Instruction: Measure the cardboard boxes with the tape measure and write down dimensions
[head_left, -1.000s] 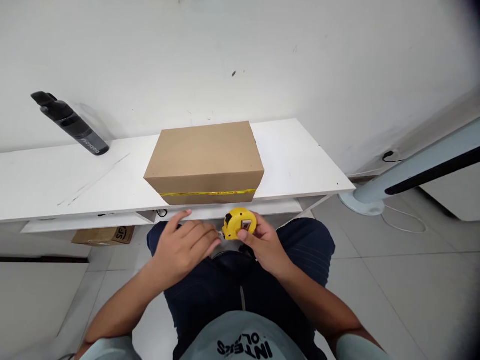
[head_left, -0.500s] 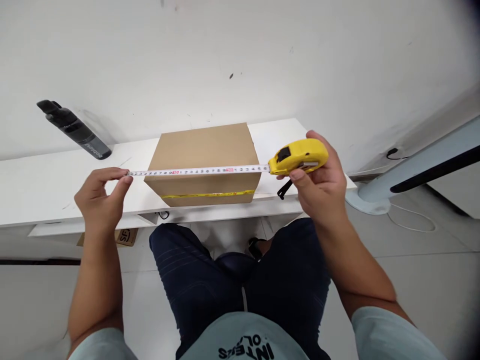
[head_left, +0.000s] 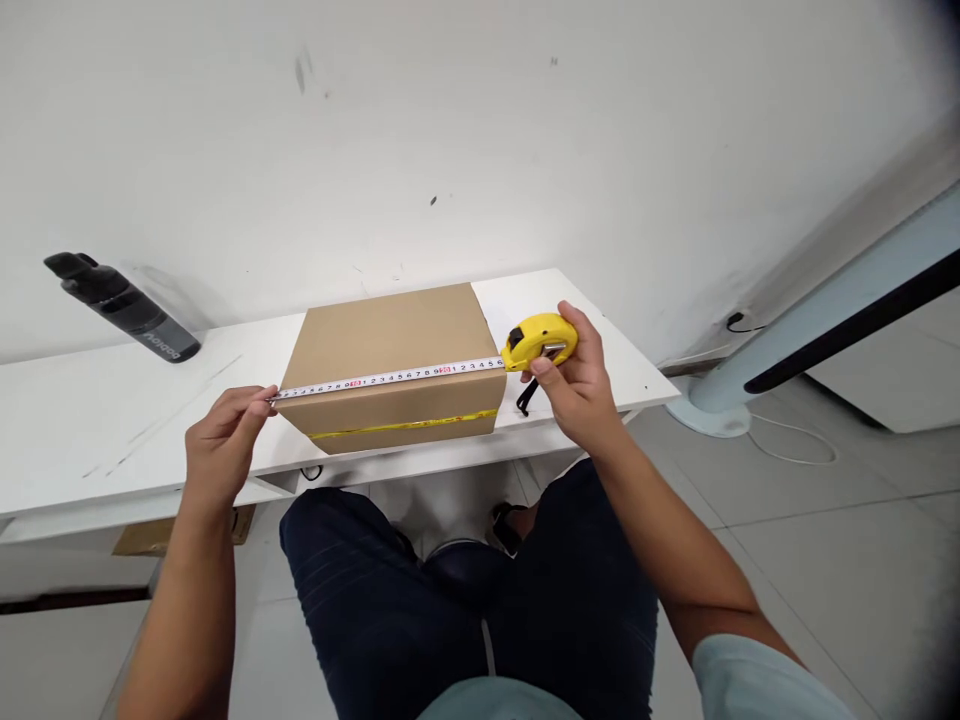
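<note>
That box (head_left: 390, 335) is smooth, matt cardboard, with a glossy plastic strip (head_left: 405, 425) along its front. The tape measure (head_left: 546, 332) has a smooth, hard-plastic-looking case. The table (head_left: 52, 420) looks smooth but scuffed; the trousers (head_left: 375, 600) are matt cloth, the floor tiles (head_left: 795, 560) faintly shiny, the wall (head_left: 480, 120) matt and marked.

Single head view — from above lap (head_left: 420, 620), facing forward and down — hands (head_left: 581, 400) near, wall (head_left: 420, 130) farther off.
</note>
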